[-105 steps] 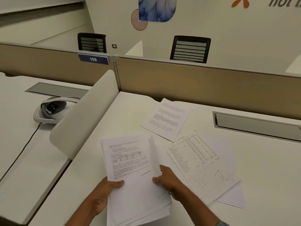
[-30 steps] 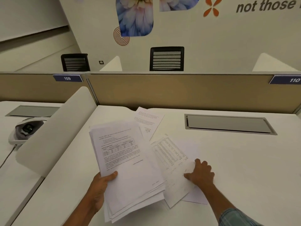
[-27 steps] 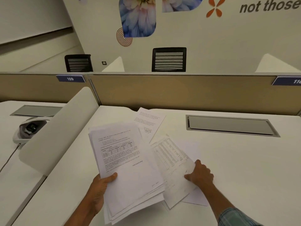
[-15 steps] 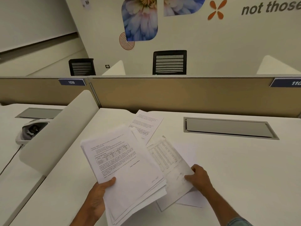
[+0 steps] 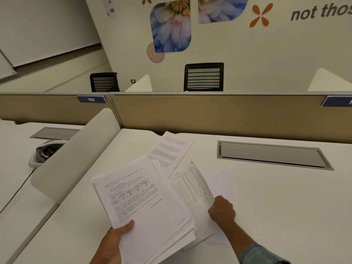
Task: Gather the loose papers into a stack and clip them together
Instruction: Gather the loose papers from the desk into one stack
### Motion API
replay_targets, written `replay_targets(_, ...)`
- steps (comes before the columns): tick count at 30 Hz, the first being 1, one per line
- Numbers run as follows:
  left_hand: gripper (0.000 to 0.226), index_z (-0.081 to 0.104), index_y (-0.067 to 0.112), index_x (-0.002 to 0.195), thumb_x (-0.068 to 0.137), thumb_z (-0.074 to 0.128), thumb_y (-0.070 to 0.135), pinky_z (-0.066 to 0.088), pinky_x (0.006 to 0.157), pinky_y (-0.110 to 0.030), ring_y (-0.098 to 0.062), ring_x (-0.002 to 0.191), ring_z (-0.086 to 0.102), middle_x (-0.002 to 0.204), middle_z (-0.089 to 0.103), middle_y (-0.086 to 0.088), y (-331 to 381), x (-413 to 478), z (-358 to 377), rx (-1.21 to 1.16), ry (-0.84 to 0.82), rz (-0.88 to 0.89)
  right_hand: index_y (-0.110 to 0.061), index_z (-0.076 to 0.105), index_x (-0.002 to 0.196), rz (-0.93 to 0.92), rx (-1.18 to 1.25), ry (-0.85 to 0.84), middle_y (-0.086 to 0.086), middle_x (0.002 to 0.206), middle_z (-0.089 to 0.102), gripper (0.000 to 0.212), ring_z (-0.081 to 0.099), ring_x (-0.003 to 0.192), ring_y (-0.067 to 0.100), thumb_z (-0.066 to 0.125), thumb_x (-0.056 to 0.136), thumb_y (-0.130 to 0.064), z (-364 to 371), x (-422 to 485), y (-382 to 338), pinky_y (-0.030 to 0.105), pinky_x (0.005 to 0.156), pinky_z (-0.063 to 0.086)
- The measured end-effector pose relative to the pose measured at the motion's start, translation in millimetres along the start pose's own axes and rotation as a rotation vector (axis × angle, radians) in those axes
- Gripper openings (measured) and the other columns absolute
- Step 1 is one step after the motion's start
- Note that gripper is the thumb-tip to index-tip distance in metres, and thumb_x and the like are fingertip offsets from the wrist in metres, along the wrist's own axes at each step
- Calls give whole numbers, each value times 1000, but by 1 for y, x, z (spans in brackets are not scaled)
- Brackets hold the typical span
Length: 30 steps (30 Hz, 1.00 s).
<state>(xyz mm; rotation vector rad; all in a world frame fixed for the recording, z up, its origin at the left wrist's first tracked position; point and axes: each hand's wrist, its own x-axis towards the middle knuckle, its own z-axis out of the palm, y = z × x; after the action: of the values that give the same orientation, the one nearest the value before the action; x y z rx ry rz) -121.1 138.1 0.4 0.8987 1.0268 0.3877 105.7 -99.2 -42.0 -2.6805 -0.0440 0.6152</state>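
gathering step in hand. left hand (image 5: pixel 112 242) grips stack (image 5: pixel 148 202) over desk (image 5: pixel 276 206). right hand (image 5: pixel 222 209) pinches table sheet (image 5: pixel 192 185) beside it. text sheet (image 5: pixel 171 147) lies loose beyond. next: lay both on stack, square edges.

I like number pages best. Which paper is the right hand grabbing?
The sheet with the dense number table, pinched by the right hand. The text-only sheet lies untouched farther back, and the left hand holds the stack.
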Motion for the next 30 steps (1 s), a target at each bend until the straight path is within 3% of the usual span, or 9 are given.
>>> replay_targets(4,49,59,9,136,90,65,-7,42,112,-58,-45,125,58,138,62,-24,7,-4,-3,-15,-33,4,-13,67,108,-140,222,0,7,107,73,25,68,90,24,51,89,-10,0,0,12,31,77,55)
replay_targets(7,48,60,9,137,91,62,-7,51,98,-49,-40,113,63,127,69,-20,10,-12,-1,-31,-68,-32,-16,70,97,-179,594,-77,6,96,75,22,70,83,23,52,92,-4,-17,-11,27,34,72,56)
replay_targets(9,42,64,9,130,90,64,-5,59,84,-43,-36,103,68,112,77,-16,10,-18,2,-34,-93,-61,-21,69,103,-170,820,-180,-1,99,75,21,71,90,21,58,95,-5,-30,-25,36,33,73,59)
replay_targets(11,42,67,8,126,86,67,-4,63,77,-43,-36,104,69,109,79,-16,7,-22,5,-37,-125,-96,-21,70,111,-168,901,-325,-1,107,77,20,72,97,23,64,95,-11,-33,-38,44,32,74,59)
replay_targets(17,51,69,8,124,75,74,-3,55,88,-44,-39,109,69,116,77,-18,-1,-32,24,-9,-190,-114,-17,73,119,-222,947,-498,1,113,78,32,73,106,29,75,90,-28,-29,-72,46,47,95,59)
replay_targets(22,42,67,8,125,85,68,-5,52,96,-45,-36,107,68,106,80,-13,-7,-35,27,2,-207,-77,-19,78,108,-243,939,-529,3,102,81,45,75,90,21,80,72,-44,-37,-96,42,28,67,59)
replay_targets(25,46,67,8,128,84,69,-4,44,111,-52,-38,115,66,119,76,-16,-10,-40,27,4,-232,-85,-23,78,108,-247,891,-557,2,101,81,40,76,93,24,76,73,-42,-41,-101,43,33,73,62)
replay_targets(27,43,69,9,123,82,71,-4,45,109,-51,-38,113,67,114,78,-15,-11,-43,27,32,-253,-69,-22,76,112,-261,836,-590,3,102,81,36,76,93,24,73,81,-40,-45,-106,40,33,74,63)
replay_targets(30,56,72,11,116,64,89,2,52,99,-47,-37,109,69,109,80,-13,-9,-49,30,105,-293,-35,-25,74,115,-276,785,-613,1,105,80,37,75,94,21,69,87,-49,-49,-108,35,33,76,63)
